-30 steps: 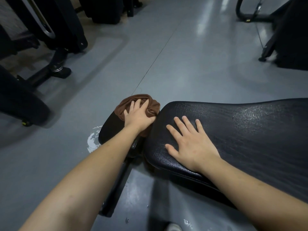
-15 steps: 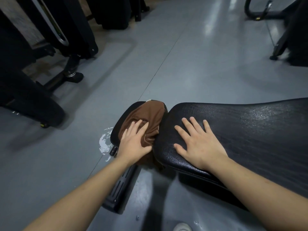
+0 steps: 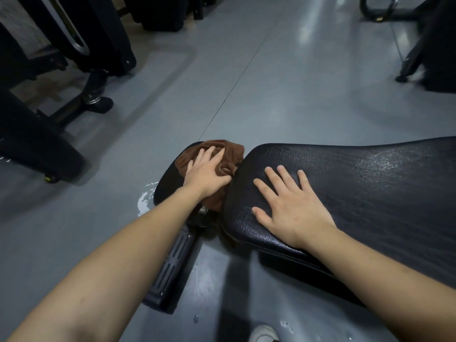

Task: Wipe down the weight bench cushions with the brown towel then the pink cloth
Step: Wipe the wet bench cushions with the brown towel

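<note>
Now my left hand [image 3: 206, 172] has pushed the brown towel [image 3: 223, 156] back to the small cushion's [image 3: 165, 191] far edge, fingers flat on it, right hand [image 3: 290, 208] splayed flat on the long cushion [image 3: 370, 181], so wiping continues.

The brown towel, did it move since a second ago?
Yes. The brown towel under the left hand slid toward the person, then back to the far end of the small cushion. The right hand lies flat on the big cushion.

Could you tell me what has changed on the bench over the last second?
The left hand pulled the brown towel back toward the person across the small seat cushion, then pushed it forward again to the far edge, pressing it throughout. The right hand stayed flat on the long cushion, fingers spread. The wet patch on the floor is unchanged.
</note>
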Action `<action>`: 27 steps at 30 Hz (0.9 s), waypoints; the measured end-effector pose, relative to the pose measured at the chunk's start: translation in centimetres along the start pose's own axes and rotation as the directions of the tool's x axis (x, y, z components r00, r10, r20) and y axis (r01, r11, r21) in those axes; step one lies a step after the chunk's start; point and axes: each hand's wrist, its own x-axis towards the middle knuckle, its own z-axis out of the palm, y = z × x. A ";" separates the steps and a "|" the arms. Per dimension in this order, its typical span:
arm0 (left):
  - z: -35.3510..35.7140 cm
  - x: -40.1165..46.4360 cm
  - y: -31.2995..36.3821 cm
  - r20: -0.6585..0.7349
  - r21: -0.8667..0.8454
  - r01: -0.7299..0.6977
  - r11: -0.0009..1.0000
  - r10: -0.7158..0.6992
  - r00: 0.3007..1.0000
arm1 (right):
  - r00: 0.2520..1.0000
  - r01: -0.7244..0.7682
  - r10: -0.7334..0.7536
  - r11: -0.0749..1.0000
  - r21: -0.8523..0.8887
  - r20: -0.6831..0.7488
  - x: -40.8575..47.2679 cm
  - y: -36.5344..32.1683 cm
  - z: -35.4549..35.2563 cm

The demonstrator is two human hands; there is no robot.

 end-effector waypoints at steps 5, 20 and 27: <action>0.0 4.4 2.1 -0.024 0.034 -0.023 0.999 0.024 0.999 | 1.000 0.002 -0.002 1.000 -0.004 -0.008 0.2 0.1 0.3; -1.6 8.2 2.7 0.019 0.088 -0.214 0.973 0.213 0.977 | 0.998 0.014 -0.013 1.000 0.023 -0.054 0.1 0.2 0.6; -1.9 8.3 2.3 0.060 0.051 -0.105 0.993 0.102 0.993 | 0.997 0.010 -0.007 0.999 0.044 -0.080 -0.1 0.2 0.7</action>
